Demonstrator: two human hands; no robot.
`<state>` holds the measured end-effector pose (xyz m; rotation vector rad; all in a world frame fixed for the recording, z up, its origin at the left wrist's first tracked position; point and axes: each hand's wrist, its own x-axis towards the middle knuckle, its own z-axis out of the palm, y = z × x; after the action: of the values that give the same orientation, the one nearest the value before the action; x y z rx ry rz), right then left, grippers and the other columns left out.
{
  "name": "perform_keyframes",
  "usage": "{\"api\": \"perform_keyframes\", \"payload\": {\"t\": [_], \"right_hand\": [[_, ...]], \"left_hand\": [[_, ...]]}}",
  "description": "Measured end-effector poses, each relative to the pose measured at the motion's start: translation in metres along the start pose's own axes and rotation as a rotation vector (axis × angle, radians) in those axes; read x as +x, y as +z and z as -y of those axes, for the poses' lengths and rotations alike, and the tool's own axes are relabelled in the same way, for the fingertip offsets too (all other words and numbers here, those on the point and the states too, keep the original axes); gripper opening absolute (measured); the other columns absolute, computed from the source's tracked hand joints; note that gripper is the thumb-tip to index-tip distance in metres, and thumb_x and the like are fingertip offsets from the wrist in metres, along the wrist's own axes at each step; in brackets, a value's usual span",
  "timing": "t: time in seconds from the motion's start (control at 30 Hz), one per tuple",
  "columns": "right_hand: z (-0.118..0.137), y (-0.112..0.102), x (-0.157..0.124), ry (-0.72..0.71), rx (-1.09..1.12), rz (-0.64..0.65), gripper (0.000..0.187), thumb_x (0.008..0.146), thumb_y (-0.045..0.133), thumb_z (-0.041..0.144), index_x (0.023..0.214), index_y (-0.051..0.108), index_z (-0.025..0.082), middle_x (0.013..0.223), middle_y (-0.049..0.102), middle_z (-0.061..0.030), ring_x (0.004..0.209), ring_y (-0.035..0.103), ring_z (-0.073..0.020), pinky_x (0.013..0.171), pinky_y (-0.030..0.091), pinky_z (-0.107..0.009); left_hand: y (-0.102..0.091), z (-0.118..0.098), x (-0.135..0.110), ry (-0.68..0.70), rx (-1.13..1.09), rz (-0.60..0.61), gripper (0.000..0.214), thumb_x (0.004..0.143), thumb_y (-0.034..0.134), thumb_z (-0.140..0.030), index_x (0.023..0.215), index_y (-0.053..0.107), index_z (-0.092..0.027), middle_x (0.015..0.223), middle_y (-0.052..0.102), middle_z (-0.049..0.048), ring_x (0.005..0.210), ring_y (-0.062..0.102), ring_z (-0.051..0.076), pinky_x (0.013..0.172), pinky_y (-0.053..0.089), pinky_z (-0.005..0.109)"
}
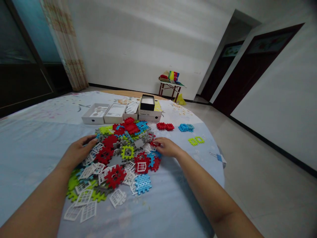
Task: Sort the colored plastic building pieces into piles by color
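Observation:
A large heap of plastic building tiles (118, 161) with toothed edges, in red, lime, blue and grey, lies between my hands. My left hand (80, 150) is at the heap's left side, thumb and fingers apart, fingertips at the tiles. On the right side my right hand (167, 147) reaches in with bent, parted fingers touching pieces near a red tile (154, 144). No piece is clearly gripped in either. White window-frame pieces (84, 197) are scattered through the front left. A blue brick-pattern tile (143, 183) lies at the front.
Behind the heap stand open white boxes (95, 120) and a black box (147, 106). To the right lie red tiles (165, 126), blue tiles (186, 127) and lime pieces (196, 141). A blue clip (219, 157) holds the tablecloth at the table's right edge.

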<state>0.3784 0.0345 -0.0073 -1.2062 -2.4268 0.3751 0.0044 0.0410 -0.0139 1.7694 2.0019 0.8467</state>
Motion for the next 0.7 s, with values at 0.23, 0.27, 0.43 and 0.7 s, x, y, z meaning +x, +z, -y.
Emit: {"api": "perform_keyframes", "payload": {"t": [0.23, 0.27, 0.43, 0.7], "right_hand": [[0.014, 0.008, 0.03, 0.029, -0.082, -0.174, 0.045, 0.071, 0.058, 0.016, 0.116, 0.056, 0.016, 0.118, 0.057, -0.0104, 0.11, 0.048, -0.0219, 0.096, 0.034, -0.037], [0.014, 0.01, 0.034, 0.022, -0.094, -0.154, 0.049, 0.07, 0.06, 0.017, 0.118, 0.055, 0.016, 0.121, 0.055, -0.0112, 0.112, 0.047, -0.0226, 0.096, 0.034, -0.037], [0.009, 0.016, 0.039, 0.027, -0.103, -0.087, 0.044, 0.072, 0.064, 0.02, 0.115, 0.057, 0.019, 0.115, 0.059, -0.0086, 0.108, 0.049, -0.0215, 0.093, 0.035, -0.036], [0.01, 0.017, 0.025, 0.029, -0.088, -0.117, 0.048, 0.072, 0.065, 0.027, 0.117, 0.056, 0.013, 0.116, 0.058, -0.0119, 0.11, 0.049, -0.0218, 0.094, 0.035, -0.033]], "left_hand": [[-0.002, -0.001, 0.0, -0.042, -0.003, 0.024, 0.055, 0.076, 0.043, -0.052, 0.116, 0.057, -0.018, 0.109, 0.064, 0.0079, 0.094, 0.059, 0.02, 0.086, 0.044, 0.031], [-0.001, 0.0, 0.001, -0.042, -0.007, 0.029, 0.055, 0.076, 0.043, -0.053, 0.117, 0.056, -0.018, 0.11, 0.064, 0.0079, 0.094, 0.06, 0.021, 0.087, 0.044, 0.031], [-0.001, 0.007, 0.004, -0.07, -0.007, 0.047, 0.055, 0.075, 0.043, -0.054, 0.117, 0.056, -0.021, 0.111, 0.063, 0.007, 0.097, 0.059, 0.022, 0.088, 0.043, 0.034], [-0.001, 0.004, 0.005, -0.07, 0.018, 0.038, 0.055, 0.076, 0.042, -0.054, 0.117, 0.056, -0.021, 0.111, 0.063, 0.0072, 0.099, 0.058, 0.023, 0.089, 0.043, 0.035]]}}
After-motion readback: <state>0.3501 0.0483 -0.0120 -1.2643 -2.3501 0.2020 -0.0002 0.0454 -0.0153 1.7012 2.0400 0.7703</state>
